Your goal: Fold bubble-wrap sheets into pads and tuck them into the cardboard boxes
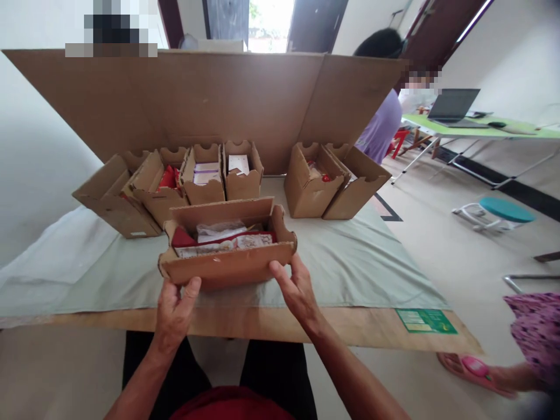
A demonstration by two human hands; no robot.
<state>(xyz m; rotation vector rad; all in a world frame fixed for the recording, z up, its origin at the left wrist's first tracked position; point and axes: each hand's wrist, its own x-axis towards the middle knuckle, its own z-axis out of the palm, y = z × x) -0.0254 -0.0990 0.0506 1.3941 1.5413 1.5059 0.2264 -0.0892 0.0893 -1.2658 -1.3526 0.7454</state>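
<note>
Head view: contents of the cardboard box (231, 269) are partly hidden by its front wall; a red item (182, 237) and clear plastic (219, 228) show. Left hand (174, 306) grips the near left corner, right hand (300, 289) the near right, thumbs on the front wall, other fingers largely obscured. Box is over the green cloth (350, 262); contact cannot be determined. Six cardboard bins (242, 186) stand beyond, backed by a cardboard panel (236, 99) partly blocking a person in purple (381, 129).
</note>
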